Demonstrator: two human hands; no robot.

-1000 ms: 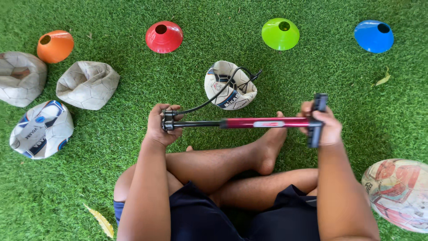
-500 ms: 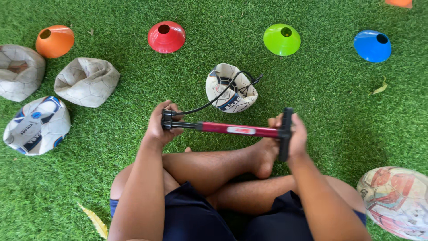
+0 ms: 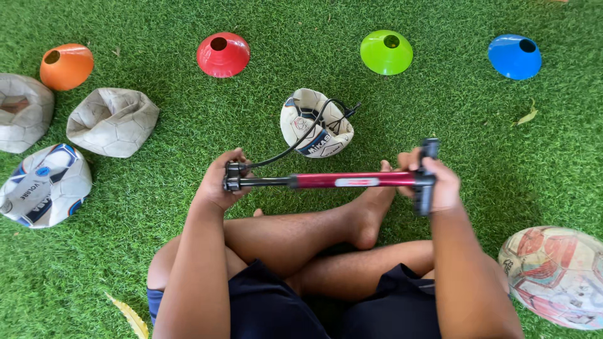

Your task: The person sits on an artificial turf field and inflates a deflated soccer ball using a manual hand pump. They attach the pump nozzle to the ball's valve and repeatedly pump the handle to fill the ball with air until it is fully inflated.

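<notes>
Red hand pump [image 3: 352, 181], frame centre: handle drawn outward again; right hand [image 3: 436, 182] clenched on handle, left hand [image 3: 220, 185] clenched on hose end. Inflation stroke repeated.

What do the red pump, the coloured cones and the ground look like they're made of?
The pump: its red barrel looks like glossy painted metal, going by the even sheen, with a matt black, probably plastic handle in the right hand.
The cones, such as the green one: smooth, bright, likely flexible plastic.
The ground: artificial turf, judging by its uniform, short green blades.
</notes>
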